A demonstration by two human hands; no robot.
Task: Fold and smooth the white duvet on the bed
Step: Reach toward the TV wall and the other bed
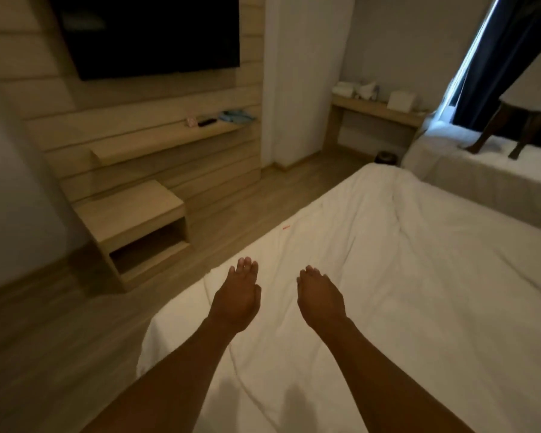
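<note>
Left hand (236,296) and right hand (320,300) side by side over white duvet (403,276), fingers straight, grasping nothing, wrinkled cover, wooden floor (60,354) alongside

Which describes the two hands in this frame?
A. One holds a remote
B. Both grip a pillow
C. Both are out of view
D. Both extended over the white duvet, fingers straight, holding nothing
D: the left hand and right hand reach out over the white duvet, fingers straight, nothing held.

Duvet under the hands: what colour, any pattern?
Plain white duvet, no pattern, one small red mark near its left edge; head view.
</note>
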